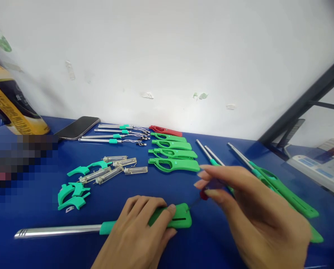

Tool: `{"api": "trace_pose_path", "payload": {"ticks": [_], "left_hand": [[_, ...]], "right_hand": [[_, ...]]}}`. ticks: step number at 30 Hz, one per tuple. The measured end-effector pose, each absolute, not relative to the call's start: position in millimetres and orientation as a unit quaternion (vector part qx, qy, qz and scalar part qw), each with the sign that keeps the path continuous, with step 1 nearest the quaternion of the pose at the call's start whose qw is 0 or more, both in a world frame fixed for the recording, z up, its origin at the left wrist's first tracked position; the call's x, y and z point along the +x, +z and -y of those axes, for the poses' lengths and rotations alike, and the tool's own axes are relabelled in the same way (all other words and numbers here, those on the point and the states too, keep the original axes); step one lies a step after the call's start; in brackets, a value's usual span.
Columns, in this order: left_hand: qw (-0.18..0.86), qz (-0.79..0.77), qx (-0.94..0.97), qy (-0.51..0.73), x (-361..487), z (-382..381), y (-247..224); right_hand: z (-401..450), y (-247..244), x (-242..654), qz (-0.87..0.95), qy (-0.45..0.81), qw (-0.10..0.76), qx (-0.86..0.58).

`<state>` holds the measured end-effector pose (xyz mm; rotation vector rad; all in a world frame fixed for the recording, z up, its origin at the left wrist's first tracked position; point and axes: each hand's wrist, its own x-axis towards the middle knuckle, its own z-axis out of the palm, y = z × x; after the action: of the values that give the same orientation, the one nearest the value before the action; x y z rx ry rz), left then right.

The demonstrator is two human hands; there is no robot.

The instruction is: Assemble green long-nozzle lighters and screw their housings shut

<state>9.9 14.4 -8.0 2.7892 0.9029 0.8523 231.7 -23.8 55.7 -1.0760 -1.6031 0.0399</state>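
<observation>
A green gas lighter [185,216] with a long metal tube lies across the front of the blue table, its tube pointing left. My left hand [136,229] is closed over the lighter's handle, pressing it against the tabletop and hiding its middle. In my right hand [256,209] a small screwdriver [203,194] with a dark red collar is pinched between thumb and fingers. Its thin shaft slants down to the left, and the blurred tip is at the end of the handle. Whether it touches a screw I cannot tell.
Several green handle shells [180,165] and a red one [167,131] lie beyond my hands. Clear fuel tanks [136,170], teal triggers [74,203] and wired metal tubes [99,141] are to the left, near a phone [78,127]. More lighters [292,196] lie right.
</observation>
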Motion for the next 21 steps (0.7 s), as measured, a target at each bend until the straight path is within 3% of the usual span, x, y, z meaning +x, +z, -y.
{"api": "trace_pose_path", "payload": {"ticks": [4, 9, 14, 18, 21], "left_hand": [[0.045, -0.298, 0.914, 0.272, 10.6, -14.8, -7.1], [0.042, -0.296, 0.914, 0.274, 10.2, -13.4, -6.9], [0.047, -0.295, 0.917, 0.265, 9.1, -13.0, -8.0], [0.044, -0.296, 0.915, 0.272, 9.5, -13.6, -8.5], [0.041, -0.296, 0.915, 0.27, 10.1, -13.3, -8.0]], "right_hand": [[25.4, 55.3, 229.8, 0.681, -0.04, 0.57, -0.458], [28.6, 56.7, 227.9, 0.69, 0.017, 0.557, -0.461], [25.9, 57.1, 232.1, 0.69, -0.072, 0.558, -0.455], [29.4, 58.0, 229.4, 0.694, -0.023, 0.534, -0.483], [30.0, 56.2, 227.3, 0.685, 0.01, 0.561, -0.466]]}}
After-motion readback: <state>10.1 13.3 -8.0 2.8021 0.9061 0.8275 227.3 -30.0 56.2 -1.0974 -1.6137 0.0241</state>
